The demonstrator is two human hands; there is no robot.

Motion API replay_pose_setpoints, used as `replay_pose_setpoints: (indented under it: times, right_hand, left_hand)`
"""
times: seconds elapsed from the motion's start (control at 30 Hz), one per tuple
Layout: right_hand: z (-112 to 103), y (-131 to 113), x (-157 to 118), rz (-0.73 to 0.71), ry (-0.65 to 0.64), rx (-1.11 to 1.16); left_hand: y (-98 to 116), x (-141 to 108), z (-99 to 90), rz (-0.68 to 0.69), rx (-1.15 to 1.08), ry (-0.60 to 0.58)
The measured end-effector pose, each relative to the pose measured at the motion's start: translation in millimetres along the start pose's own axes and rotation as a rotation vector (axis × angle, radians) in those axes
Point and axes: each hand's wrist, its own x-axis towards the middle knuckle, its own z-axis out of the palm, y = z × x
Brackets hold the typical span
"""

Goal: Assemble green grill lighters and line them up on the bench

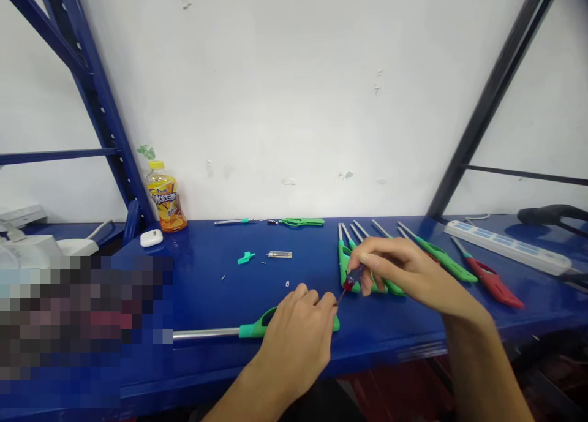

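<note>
My left hand [301, 333] is closed over the handle of a green long-nosed lighter [260, 327], pressing it on the blue table near the front edge. The lighter's metal tube points left. My right hand [399, 272] pinches a small screwdriver [351, 281] with a dark red and blue handle. Its thin shaft slants down to the lighter's handle end, beside my left fingers; the tip is hidden. Beyond my left hand lie a teal plastic piece [246, 258], a clear fuel tank [280, 255] and a tiny pale part [287, 283].
Several green lighters [343, 263] stand in a row behind my right hand, with a red lighter [493, 281] farther right. A taken-apart lighter [301, 222] lies by the wall. A power strip [509, 247] is at right, a drink bottle [165, 198] and white earphone case [151, 238] at left.
</note>
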Motion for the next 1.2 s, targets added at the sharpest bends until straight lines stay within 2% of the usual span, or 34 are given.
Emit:
replay_pose_setpoints:
  times: [0.13, 0.27, 0.37, 0.53, 0.6, 0.77, 0.83, 1.0, 1.1, 1.2]
  right_hand:
    - [1, 6, 1, 0.098, 0.015, 0.055]
    - [6, 3, 4, 0.137, 0.065, 0.072]
    - [10, -2, 5, 0.122, 0.113, 0.021]
    - [12, -3, 4, 0.05, 0.094, -0.025]
    - [11, -1, 4, 0.045, 0.052, -0.014]
    - [1, 9, 1, 0.041, -0.196, 0.124]
    - [-4, 12, 0, 0.031, -0.228, 0.16]
    - [-8, 9, 0, 0.072, -0.129, 0.116]
    - [-1, 3, 1, 0.094, -0.106, 0.113]
    - [8, -3, 3, 0.099, -0.021, 0.06]
  left_hand:
    - [1, -1, 0.2, 0.0, 0.003, -0.001]
    - [0, -2, 1.7, 0.002, 0.005, 0.009]
    - [0, -3, 1.0, -0.009, -0.001, 0.006]
    - [1, -2, -1.0, -0.009, 0.002, -0.011]
    - [1, -2, -0.1, -0.015, 0.004, -0.014]
    - [0, -2, 2.3, -0.015, -0.003, -0.021]
    - [0, -2, 1.9, -0.008, -0.003, -0.02]
    - [0, -3, 2.1, -0.006, -0.006, 0.006]
    - [-1, -4, 3.8, 0.003, -0.003, 0.02]
    - [-2, -4, 5.1, 0.008, 0.005, 0.026]
